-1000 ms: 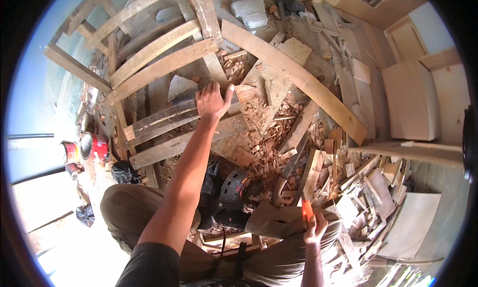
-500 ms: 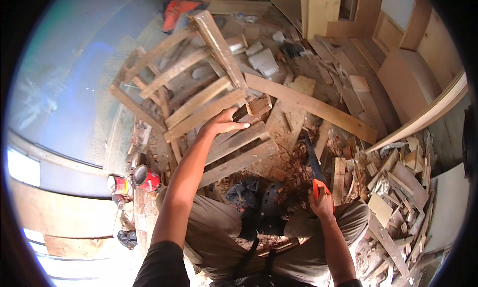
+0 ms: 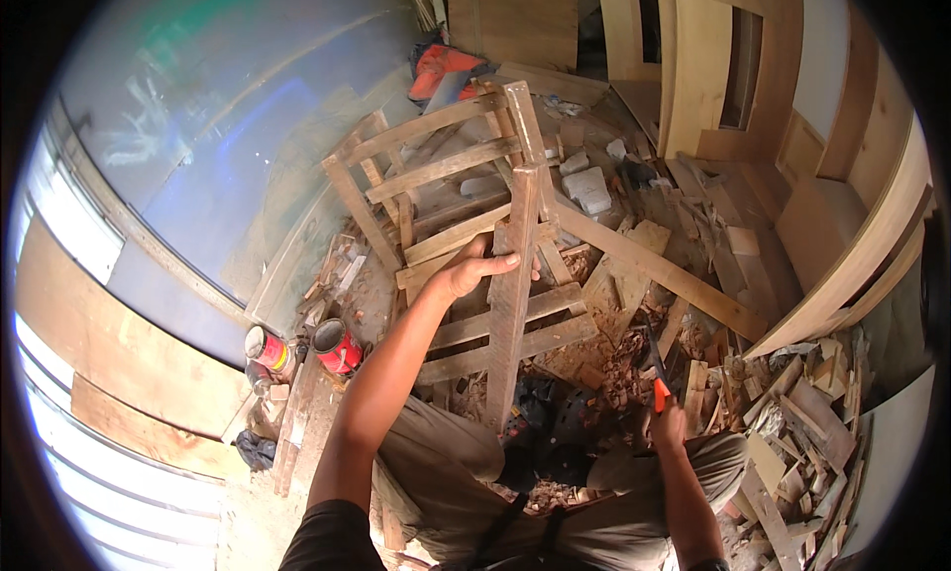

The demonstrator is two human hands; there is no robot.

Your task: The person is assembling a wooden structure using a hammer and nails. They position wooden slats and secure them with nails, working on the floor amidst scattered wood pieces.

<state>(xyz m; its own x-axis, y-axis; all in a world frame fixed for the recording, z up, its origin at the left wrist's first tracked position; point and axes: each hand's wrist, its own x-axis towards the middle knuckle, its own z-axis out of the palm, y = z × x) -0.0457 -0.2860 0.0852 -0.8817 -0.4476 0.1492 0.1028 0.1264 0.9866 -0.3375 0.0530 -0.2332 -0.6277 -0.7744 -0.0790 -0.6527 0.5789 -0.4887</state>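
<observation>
My left hand [image 3: 468, 272] is wrapped round a wooden plank [image 3: 507, 323], with the thumb across its near face. The plank stands lengthwise in front of me, its lower end near my knees and its upper end overlapping a slatted wooden frame [image 3: 436, 177]. Down by my right knee, my right hand [image 3: 670, 428] grips the orange handle of a handsaw [image 3: 661, 393]. The saw's dark blade points away from me over wood chips, apart from the plank. Fingers behind the plank are mostly hidden.
Slats [image 3: 515, 345] lie low before my feet. A long board [image 3: 664, 266] slants from the frame to the right. Scrap wood [image 3: 792, 427] is heaped at the right. Two red cans [image 3: 337, 349] stand at the left, and an orange-and-black bundle [image 3: 441, 71] lies far back.
My left hand has swung the plank round, so its long face now shows instead of its end. The saw has stayed low in my right hand. My view has shifted too.
</observation>
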